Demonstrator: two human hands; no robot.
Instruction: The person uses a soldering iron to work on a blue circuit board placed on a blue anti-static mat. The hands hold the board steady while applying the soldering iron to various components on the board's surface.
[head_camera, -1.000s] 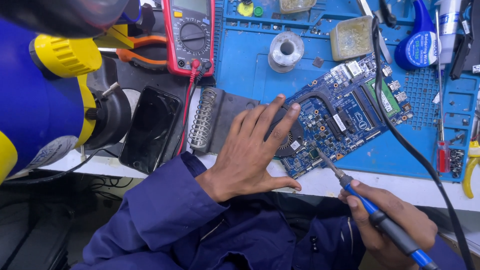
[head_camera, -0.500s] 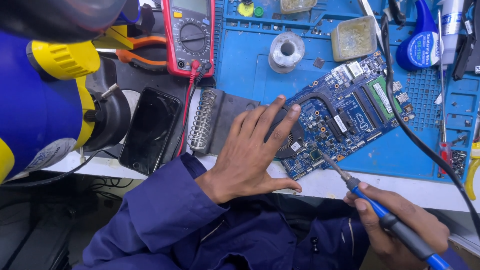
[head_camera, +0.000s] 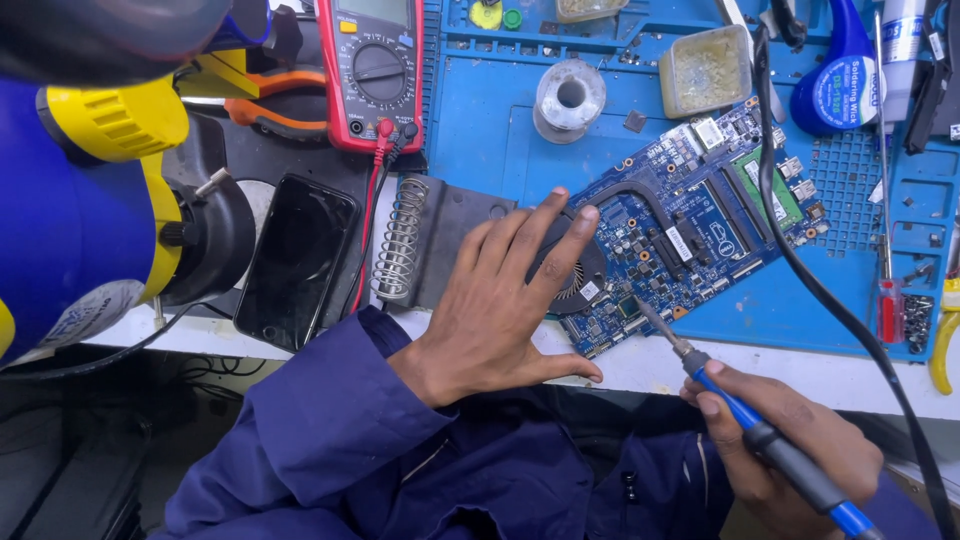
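A blue laptop circuit board (head_camera: 690, 225) is laid at a tilt on the blue work mat (head_camera: 480, 120), its lower corner reaching the white bench edge. The left hand (head_camera: 500, 300) is spread flat, fingers extended, and is pressed on the board's round fan at the left end; nothing is grasped by it. The right hand (head_camera: 780, 450) is closed around the blue and black handle of a soldering iron (head_camera: 745, 425), whose tip is set against the board's lower edge. A red multimeter (head_camera: 370, 70), a solder spool (head_camera: 568, 98) and a black phone (head_camera: 295, 260) are seen nearby.
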